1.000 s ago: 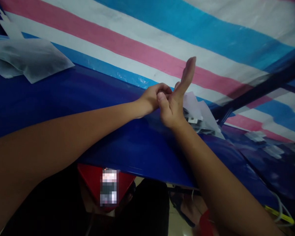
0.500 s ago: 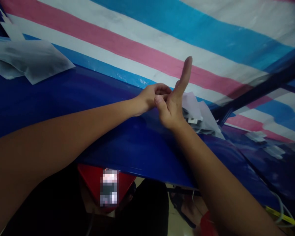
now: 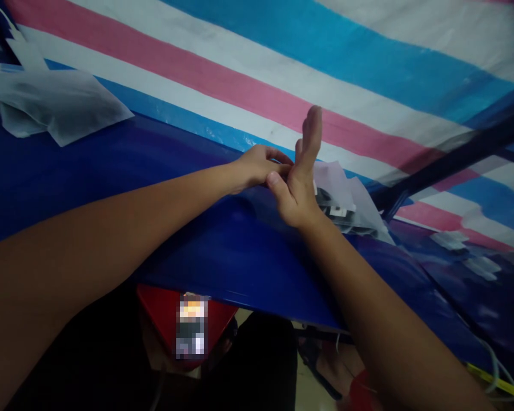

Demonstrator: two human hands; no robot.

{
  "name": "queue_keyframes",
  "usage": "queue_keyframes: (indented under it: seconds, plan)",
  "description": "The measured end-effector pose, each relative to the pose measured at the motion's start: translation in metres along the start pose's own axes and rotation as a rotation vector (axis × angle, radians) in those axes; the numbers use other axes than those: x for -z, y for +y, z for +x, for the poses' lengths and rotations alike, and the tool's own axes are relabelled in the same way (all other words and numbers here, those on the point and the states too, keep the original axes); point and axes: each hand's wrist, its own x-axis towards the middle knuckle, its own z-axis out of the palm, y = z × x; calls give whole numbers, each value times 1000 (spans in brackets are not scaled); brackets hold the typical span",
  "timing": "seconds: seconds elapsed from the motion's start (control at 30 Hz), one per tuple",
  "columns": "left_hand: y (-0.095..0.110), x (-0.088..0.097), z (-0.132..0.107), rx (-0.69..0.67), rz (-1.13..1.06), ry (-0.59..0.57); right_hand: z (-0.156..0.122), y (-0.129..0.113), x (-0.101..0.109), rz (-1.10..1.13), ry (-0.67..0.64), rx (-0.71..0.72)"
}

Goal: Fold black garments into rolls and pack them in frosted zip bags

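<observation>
Above the blue table (image 3: 240,245), my left hand (image 3: 257,165) meets my right hand (image 3: 302,185). The left fingers are curled, with their tips against or behind the right palm; anything held in them is hidden. My right hand is open, fingers stretched upward and thumb pointing toward the left hand. Just behind and to the right of it lies a frosted plastic bag (image 3: 362,197) with dark items and a white label inside.
Striped plastic sheeting (image 3: 257,63) hangs behind the table. More frosted bags (image 3: 81,103) lie at far left. A dark frame bar (image 3: 449,154) slants at right, near small clear packets (image 3: 449,240). A blurred-out phone-like object (image 3: 191,325) rests on a red stool (image 3: 163,314) below.
The upright fingers of my right hand have tilted slightly left and now show more than one finger. My left hand stays against the right, shifted slightly left.
</observation>
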Motion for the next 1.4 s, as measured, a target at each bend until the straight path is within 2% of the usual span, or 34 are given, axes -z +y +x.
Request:
queue_keyframes:
  seconds: [0.2,0.43,0.73,0.97,1.13,1.27,1.4]
  plan:
    - [2,-3,-5,-3,65,27,2,-9,2,27,-14,-119]
    - [-6,0,3,21,1,10,2,-2,-2,130,24,-122]
    - [-18,2,10,26,-117,-26,3,-4,-3,137,57,-194]
    - [-17,1,8,47,-161,-53,3,-13,-2,222,76,-171]
    - [-18,-1,6,72,-128,-37,5,-16,2,135,23,-218]
    - [-16,-4,1,59,-137,-108,5,-6,0,116,70,-165]
    - [-13,-6,-3,74,-134,-107,4,-4,-1,174,128,-93]
